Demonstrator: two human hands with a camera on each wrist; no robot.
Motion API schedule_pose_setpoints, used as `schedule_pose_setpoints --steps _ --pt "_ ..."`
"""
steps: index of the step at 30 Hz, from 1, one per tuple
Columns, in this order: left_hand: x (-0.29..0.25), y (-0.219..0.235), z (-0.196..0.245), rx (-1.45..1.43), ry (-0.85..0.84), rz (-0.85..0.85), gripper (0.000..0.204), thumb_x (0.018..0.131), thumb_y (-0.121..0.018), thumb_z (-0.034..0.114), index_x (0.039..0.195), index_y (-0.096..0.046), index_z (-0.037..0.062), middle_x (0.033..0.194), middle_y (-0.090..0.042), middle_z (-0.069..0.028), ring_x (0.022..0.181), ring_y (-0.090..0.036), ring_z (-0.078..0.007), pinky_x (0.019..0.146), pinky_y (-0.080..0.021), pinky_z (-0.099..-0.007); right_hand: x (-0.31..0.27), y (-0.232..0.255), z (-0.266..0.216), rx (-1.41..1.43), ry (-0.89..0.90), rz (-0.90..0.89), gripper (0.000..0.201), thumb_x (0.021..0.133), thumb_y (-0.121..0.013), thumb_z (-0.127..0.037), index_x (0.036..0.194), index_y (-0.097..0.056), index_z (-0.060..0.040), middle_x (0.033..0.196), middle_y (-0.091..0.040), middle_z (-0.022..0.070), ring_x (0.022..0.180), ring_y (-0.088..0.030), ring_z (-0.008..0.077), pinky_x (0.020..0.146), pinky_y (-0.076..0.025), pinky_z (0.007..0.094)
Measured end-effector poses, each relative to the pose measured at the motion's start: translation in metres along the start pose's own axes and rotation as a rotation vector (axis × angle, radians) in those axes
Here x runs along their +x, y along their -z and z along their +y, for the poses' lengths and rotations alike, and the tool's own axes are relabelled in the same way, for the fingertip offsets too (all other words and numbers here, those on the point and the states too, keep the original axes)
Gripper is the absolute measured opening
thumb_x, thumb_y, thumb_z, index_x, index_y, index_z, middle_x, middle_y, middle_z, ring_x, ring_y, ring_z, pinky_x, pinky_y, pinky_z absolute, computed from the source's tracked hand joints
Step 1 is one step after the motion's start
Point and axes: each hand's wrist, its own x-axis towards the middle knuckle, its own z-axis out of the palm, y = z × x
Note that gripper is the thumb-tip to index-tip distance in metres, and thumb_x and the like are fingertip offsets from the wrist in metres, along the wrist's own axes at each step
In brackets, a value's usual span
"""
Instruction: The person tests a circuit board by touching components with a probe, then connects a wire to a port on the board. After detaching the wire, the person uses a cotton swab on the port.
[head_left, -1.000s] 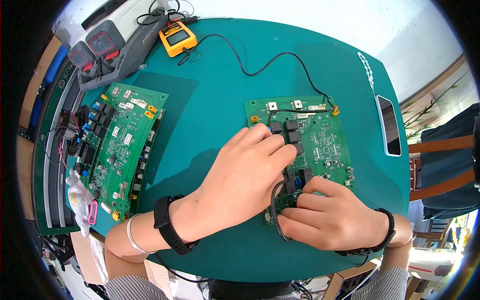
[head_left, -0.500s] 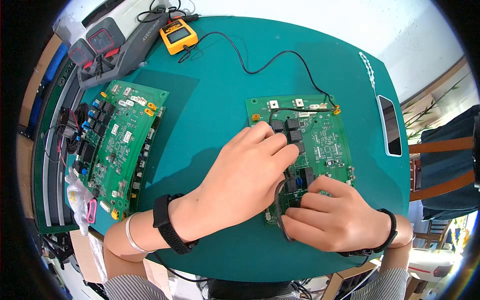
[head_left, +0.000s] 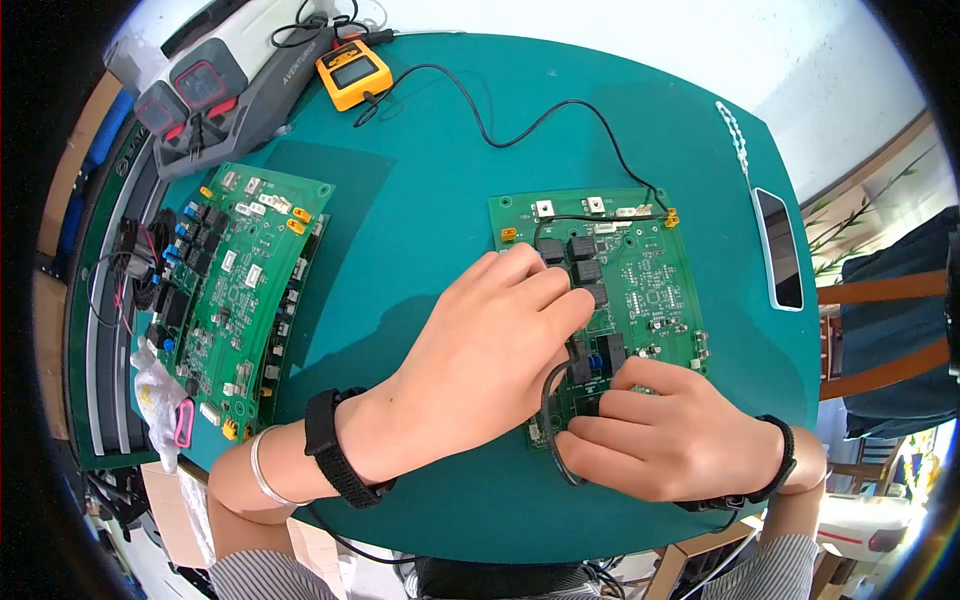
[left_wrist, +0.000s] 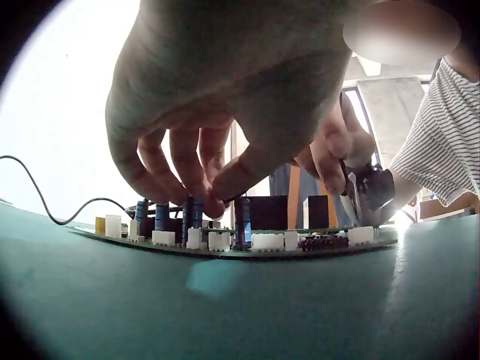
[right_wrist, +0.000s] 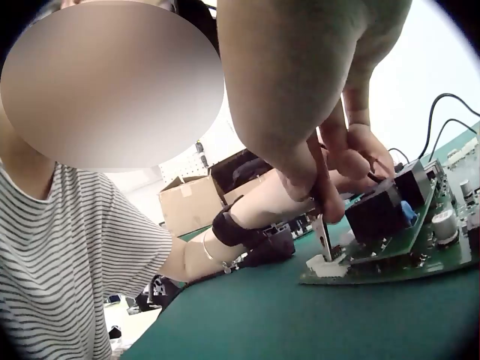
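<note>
The green circuit board (head_left: 650, 290) lies under both hands. My left hand (head_left: 490, 340) bends over its left side, fingertips pinching part of a black cable among the blue capacitors (left_wrist: 162, 216); the pinched spot is mostly hidden. My right hand (head_left: 665, 435), at the board's near end, grips a metal-tipped tool (right_wrist: 322, 236), whose tip is at a white connector (right_wrist: 326, 266); whether it touches is unclear. A thick black loop (head_left: 547, 405) runs between the hands. The thin meter cable (head_left: 585, 218) crosses the board's far end and passes under my left hand.
A yellow meter (head_left: 354, 75) lies at the far left beside a grey tool case (head_left: 245, 115). Stacked green boards (head_left: 250, 290) stand at the left, near a plastic bag with a pink piece (head_left: 185, 423). A phone (head_left: 778, 250) lies at the right edge.
Both hands stay in nearly the same place and keep their grips. The black loop between them shifted slightly right, then back left.
</note>
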Motion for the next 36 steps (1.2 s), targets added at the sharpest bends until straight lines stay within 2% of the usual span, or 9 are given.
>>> schedule_pose_setpoints --steps 10,14,36 --pt "0.0 -0.001 0.0 0.023 0.008 -0.009 0.041 0.061 -0.076 -0.002 0.1 -0.065 0.0058 0.089 -0.062 -0.0059 0.094 -0.058 -0.0315 0.084 -0.049 -0.0416 0.001 0.008 -0.001 -0.047 0.027 -0.067 0.02 0.073 -0.069 -0.015 0.089 -0.061 -0.0068 0.071 -0.045 -0.0001 0.067 -0.053 0.0128 0.065 -0.043 0.0286" --pt "0.0 -0.001 0.0 0.034 0.002 0.007 0.04 0.061 -0.076 -0.002 0.099 -0.065 0.0056 0.089 -0.062 -0.0059 0.094 -0.058 -0.0313 0.083 -0.05 -0.0413 0.002 0.011 0.0 -0.048 0.017 -0.037 0.019 0.073 -0.069 -0.015 0.088 -0.06 -0.0068 0.07 -0.045 0.0002 0.067 -0.053 0.0129 0.065 -0.043 0.0285" --pt "0.0 0.0 -0.001 0.002 0.002 -0.01 0.041 0.061 -0.075 -0.002 0.099 -0.064 0.0056 0.087 -0.061 -0.0056 0.093 -0.057 -0.0315 0.081 -0.049 -0.0418 0.0 0.003 0.001 0.036 0.005 -0.111 0.017 0.08 -0.069 -0.014 0.091 -0.058 -0.0077 0.07 -0.046 0.0007 0.066 -0.055 0.0137 0.066 -0.043 0.0293"
